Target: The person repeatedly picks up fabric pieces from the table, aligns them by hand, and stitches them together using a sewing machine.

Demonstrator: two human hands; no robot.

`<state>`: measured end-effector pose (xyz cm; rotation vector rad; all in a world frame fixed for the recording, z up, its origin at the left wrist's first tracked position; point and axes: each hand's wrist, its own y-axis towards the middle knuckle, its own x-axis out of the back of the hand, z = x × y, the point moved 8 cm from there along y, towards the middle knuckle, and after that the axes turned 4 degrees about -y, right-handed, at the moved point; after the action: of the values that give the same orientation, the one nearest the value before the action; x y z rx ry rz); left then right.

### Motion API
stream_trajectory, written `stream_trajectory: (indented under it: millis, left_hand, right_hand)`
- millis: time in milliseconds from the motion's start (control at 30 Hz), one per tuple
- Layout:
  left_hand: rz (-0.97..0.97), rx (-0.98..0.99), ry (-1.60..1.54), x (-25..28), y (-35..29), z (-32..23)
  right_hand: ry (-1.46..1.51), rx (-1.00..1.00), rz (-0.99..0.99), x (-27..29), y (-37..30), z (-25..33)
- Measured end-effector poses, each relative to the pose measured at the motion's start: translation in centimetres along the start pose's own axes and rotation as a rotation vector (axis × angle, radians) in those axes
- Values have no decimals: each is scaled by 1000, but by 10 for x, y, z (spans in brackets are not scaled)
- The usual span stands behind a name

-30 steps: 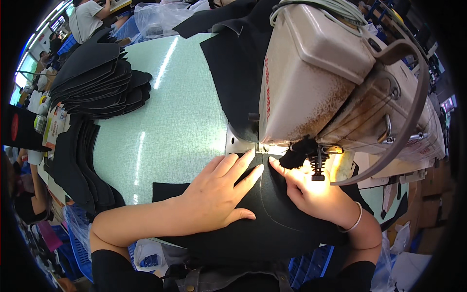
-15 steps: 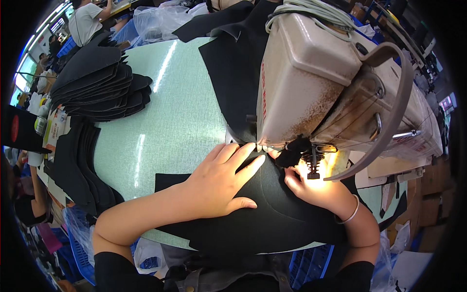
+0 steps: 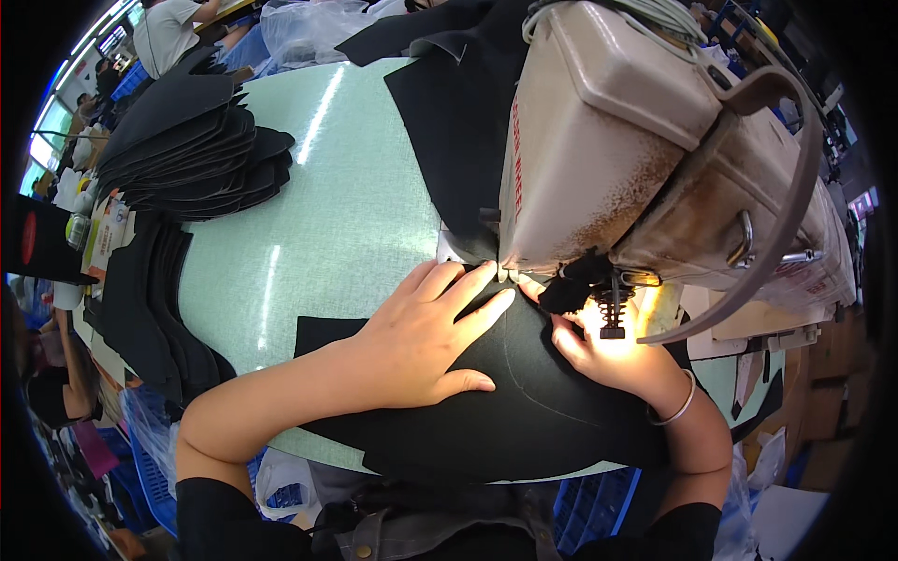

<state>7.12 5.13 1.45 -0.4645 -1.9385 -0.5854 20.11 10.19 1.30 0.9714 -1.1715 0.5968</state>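
A large black sheet of fabric-like material [image 3: 430, 435] lies under the head of a beige sewing machine [image 3: 585, 140]. My left hand [image 3: 416, 332] rests flat on it with fingers spread, the fingertips close to the machine's needle area. On the other side, my right hand [image 3: 617, 351] lies on the same sheet under a bright lamp. Its thumb and a fingertip show apart, and the machine's black padded part and spring [image 3: 613, 304] hide the other fingers. A faint curved line runs across the sheet between my hands. The needle itself is hidden.
On the pale green tabletop [image 3: 309, 215], stacks of cut black pieces [image 3: 192, 154] stand at the left. More black material [image 3: 449, 122] lies behind the machine. A curved grey lever [image 3: 804, 178] arcs at the right. Blue crates [image 3: 594, 505] sit below the front edge. Other people work at far left.
The sheet has shifted slightly under my hands, and its curved line shows more clearly. Both hands keep nearly the same pose. The whole view has shifted a little.
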Motion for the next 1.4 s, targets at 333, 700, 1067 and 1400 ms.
stream_trajectory:
  millis: [333, 700, 1067, 1400]
  left_hand:
    - [101, 37, -38, -1, -3, 5]
    - [200, 75, -93, -6, -7, 21]
    - [117, 94, -80, 2, -1, 24]
    - [35, 9, -101, 3, -2, 18]
  right_hand:
    - [-97, 92, -98, 18, 9, 30]
    - [-33, -8, 78, 9, 9, 30]
    - [18, 1, 32, -14, -11, -11]
    - [93, 94, -152, 13, 2, 21]
